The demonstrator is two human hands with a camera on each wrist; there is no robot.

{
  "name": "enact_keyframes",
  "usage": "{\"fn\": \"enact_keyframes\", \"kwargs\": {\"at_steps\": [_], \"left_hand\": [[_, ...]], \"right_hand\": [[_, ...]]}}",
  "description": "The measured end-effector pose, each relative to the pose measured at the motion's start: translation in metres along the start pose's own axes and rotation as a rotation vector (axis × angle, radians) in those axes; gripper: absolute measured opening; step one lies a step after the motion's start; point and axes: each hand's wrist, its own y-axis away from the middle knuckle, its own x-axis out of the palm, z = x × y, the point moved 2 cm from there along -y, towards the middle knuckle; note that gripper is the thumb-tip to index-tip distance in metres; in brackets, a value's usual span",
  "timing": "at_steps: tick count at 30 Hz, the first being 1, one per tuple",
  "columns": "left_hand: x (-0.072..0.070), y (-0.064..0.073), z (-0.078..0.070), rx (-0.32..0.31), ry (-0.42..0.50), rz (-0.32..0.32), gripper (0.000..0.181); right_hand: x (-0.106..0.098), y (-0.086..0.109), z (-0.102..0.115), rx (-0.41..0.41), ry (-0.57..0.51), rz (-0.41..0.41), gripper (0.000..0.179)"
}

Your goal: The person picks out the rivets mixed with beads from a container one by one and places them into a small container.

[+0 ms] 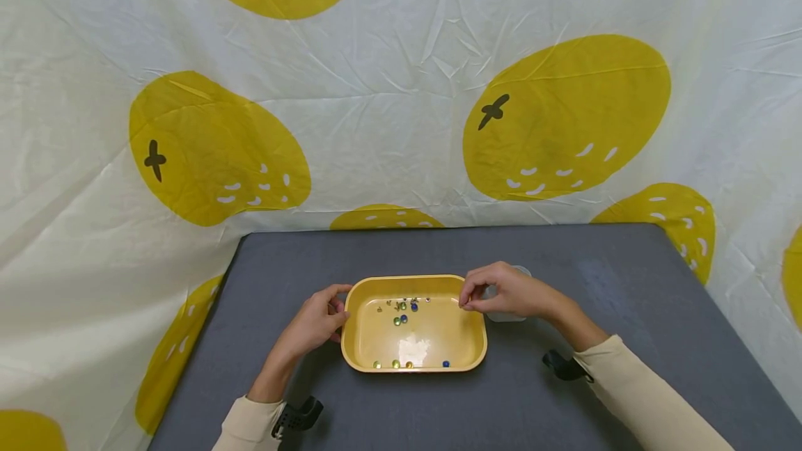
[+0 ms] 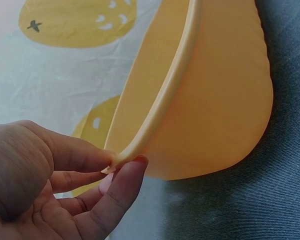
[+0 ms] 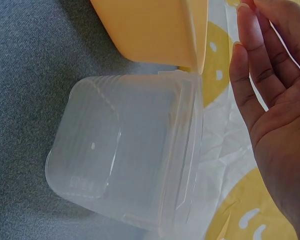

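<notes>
My left hand (image 1: 315, 321) pinches the left rim of a yellow plastic tray (image 1: 432, 331) between thumb and fingers, plain in the left wrist view. Inside the tray lie green glass marbles (image 1: 396, 364), blue marbles (image 1: 446, 364) and an amber one along the near side. Farther back, more marbles mix with several tiny brass-coloured pieces (image 1: 379, 310). Over the tray's right rim, my right hand (image 1: 510, 291) has thumb and index fingertips together. I cannot tell whether something small is between them; those fingertips leave the right wrist view. Beneath that hand stands a clear plastic container (image 3: 130, 150).
A dark grey cloth-like table (image 1: 388, 413) carries the tray and the container. Behind it hangs a white curtain (image 1: 388, 145) printed with large yellow fruit. Black straps with small devices sit on both wrists, near the beige sleeves (image 1: 645, 392).
</notes>
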Motion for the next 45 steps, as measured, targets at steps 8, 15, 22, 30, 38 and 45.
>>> {"fn": "enact_keyframes", "kwargs": {"at_steps": [8, 15, 22, 30, 38, 45], "left_hand": [[0.000, 0.000, 0.000, -0.007, 0.021, 0.001, 0.051], [0.000, 0.001, 0.002, -0.014, 0.041, -0.001, 0.049], [-0.001, 0.001, 0.002, -0.016, 0.076, 0.012, 0.049], [-0.002, 0.002, 0.000, -0.028, 0.098, 0.017, 0.049], [-0.001, 0.001, 0.000, -0.028, 0.092, 0.006, 0.049], [-0.002, 0.001, 0.000, -0.021, 0.102, 0.008, 0.049]], "right_hand": [[-0.002, 0.005, -0.002, 0.027, 0.010, -0.005, 0.015], [-0.004, 0.008, -0.003, 0.011, 0.005, -0.010, 0.013], [-0.005, 0.012, -0.003, 0.003, 0.000, -0.021, 0.011], [-0.010, 0.017, -0.003, 0.019, -0.009, -0.038, 0.006], [-0.012, 0.022, -0.008, 0.008, -0.005, -0.048, 0.008], [-0.016, 0.023, -0.004, 0.026, -0.001, -0.051, 0.010]]}}
